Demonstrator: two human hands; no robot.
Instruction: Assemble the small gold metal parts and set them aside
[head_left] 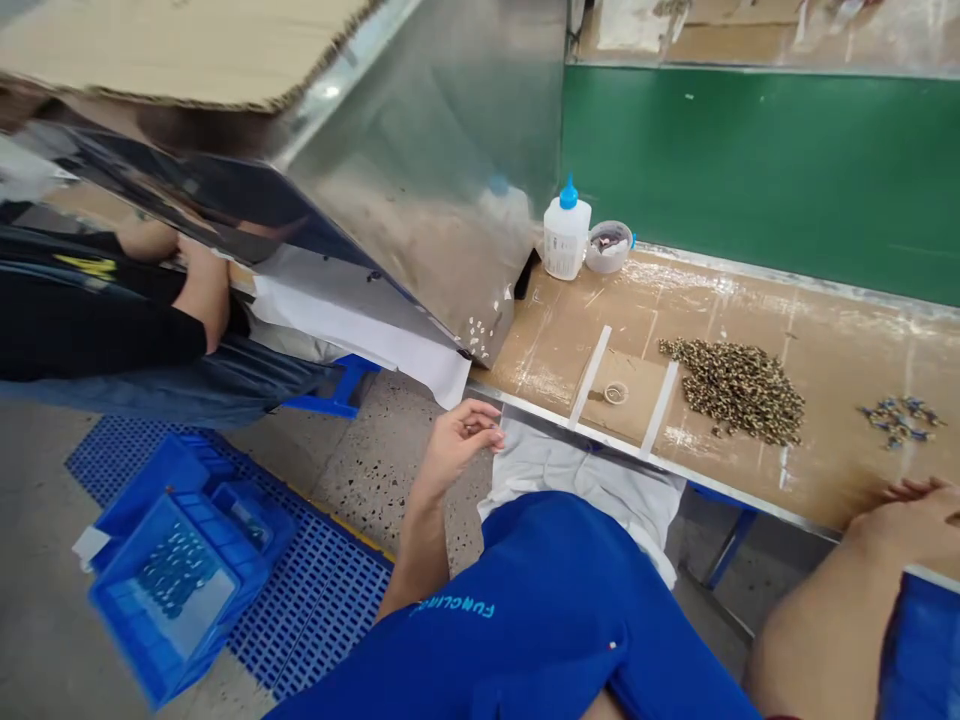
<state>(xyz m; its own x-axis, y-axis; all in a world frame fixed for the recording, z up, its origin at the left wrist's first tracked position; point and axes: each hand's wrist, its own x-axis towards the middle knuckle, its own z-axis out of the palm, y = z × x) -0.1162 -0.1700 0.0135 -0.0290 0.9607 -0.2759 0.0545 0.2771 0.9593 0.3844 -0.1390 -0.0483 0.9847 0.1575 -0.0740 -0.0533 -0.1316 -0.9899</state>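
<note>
My left hand [459, 448] hovers off the front edge of the workbench, over my lap. Its fingers are loosely bent, with the tips apart and nothing visible between them. At the right, my right hand [911, 515] rests at the bench edge with fingers stretched out, slightly blurred; I see nothing in it. Beyond that hand lies a small cluster of blue-and-brass fittings [900, 420]. To its left spreads a large heap of small brass-coloured parts [739, 390]. A small round clear piece [615, 393] sits on a cardboard square between two white strips.
A white bottle with a blue cap [566, 235] and a small round tub [609, 247] stand at the back, beside a tall metal panel [427, 170]. Blue bins [169, 580] occupy the floor at left, on blue matting. Another person's arm [206, 290] shows beyond the panel.
</note>
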